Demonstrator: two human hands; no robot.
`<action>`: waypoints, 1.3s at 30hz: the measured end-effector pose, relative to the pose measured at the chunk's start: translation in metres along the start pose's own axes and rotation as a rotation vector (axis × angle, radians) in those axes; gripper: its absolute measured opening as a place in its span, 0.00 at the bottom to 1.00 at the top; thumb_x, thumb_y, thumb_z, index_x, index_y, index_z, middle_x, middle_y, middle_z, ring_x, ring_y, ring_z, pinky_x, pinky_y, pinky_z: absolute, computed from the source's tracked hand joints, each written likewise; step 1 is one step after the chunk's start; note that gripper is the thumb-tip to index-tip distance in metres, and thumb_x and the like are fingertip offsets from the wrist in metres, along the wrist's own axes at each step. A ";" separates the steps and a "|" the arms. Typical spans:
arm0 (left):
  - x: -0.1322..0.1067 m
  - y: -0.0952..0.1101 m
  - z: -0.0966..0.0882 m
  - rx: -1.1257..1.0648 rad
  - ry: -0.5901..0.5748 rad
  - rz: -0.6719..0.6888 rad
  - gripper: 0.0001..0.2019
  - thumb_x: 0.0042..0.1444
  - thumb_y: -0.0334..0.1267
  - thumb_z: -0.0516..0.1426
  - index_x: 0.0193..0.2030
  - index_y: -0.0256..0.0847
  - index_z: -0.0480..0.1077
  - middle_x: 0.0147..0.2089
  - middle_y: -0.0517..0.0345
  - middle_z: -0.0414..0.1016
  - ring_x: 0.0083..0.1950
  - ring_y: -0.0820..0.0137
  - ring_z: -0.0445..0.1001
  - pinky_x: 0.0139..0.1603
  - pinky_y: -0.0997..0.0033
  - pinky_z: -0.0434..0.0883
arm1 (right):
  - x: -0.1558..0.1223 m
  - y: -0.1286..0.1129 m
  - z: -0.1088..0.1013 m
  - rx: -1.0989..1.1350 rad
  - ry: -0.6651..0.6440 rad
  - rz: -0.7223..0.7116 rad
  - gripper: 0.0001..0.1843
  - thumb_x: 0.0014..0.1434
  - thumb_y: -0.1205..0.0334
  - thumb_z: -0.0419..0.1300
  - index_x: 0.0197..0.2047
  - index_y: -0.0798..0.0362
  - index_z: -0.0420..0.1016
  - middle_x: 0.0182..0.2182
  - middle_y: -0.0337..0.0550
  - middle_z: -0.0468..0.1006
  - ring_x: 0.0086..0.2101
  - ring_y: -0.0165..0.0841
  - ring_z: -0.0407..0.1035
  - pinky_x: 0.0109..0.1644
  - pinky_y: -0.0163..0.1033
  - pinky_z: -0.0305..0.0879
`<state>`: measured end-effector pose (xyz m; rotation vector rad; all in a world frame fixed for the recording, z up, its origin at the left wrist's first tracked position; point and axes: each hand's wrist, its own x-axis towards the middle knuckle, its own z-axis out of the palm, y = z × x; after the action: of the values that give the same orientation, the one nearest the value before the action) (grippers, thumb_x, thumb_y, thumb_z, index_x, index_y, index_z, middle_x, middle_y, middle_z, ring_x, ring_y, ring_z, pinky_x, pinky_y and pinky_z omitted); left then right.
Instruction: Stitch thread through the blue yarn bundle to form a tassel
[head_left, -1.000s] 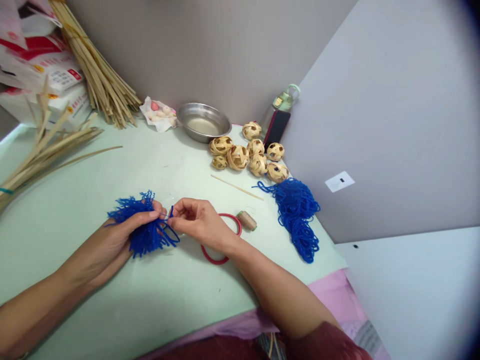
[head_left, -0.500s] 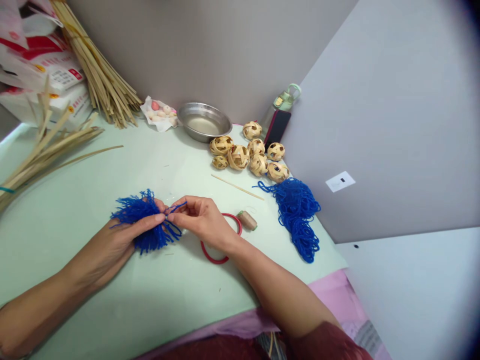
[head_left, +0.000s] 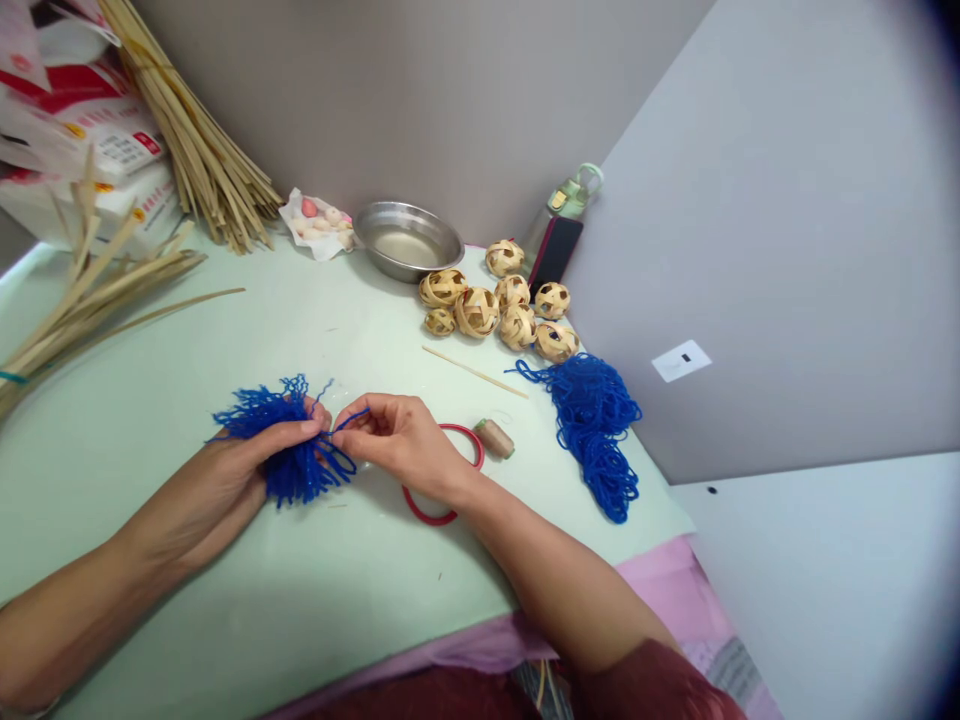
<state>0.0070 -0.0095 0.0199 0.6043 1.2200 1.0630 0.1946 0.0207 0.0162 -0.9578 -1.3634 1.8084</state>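
A blue yarn pom-pom (head_left: 300,475) with frayed, loose ends is gripped by my left hand (head_left: 251,460), its thumb pressed over the middle of the bundle. Just to the right, my right hand (head_left: 401,435) pinches a strand of blue yarn (head_left: 358,414) that runs from the bundle. The fingertips of the two hands are a short way apart. Under my right wrist lies a red ring (head_left: 435,520), partly covered, and beside it rests a spool of tan thread (head_left: 495,438).
A heap of blue yarn (head_left: 596,430) lies to the right. Behind are several woven strip balls (head_left: 477,313), a metal bowl (head_left: 409,240), a bottle (head_left: 562,205) and a phone (head_left: 555,255). A thin stick (head_left: 474,371) lies mid-table. Bundles of strips (head_left: 97,290) stand left.
My left hand has shifted slightly left with the pom-pom, widening the gap to my right hand. The pinched strand now stretches between them, and another strand end sticks up by my left fingers.
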 end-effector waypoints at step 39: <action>0.001 -0.001 -0.001 0.192 0.028 -0.031 0.16 0.29 0.51 0.81 0.21 0.52 0.83 0.34 0.53 0.91 0.48 0.50 0.87 0.54 0.60 0.83 | 0.001 -0.004 0.000 -0.010 0.077 0.019 0.27 0.45 0.42 0.83 0.34 0.53 0.79 0.28 0.35 0.76 0.30 0.27 0.64 0.35 0.35 0.60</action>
<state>0.0066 -0.0092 0.0184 0.7176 1.3618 0.9376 0.1950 0.0222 0.0196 -1.0379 -1.3215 1.7613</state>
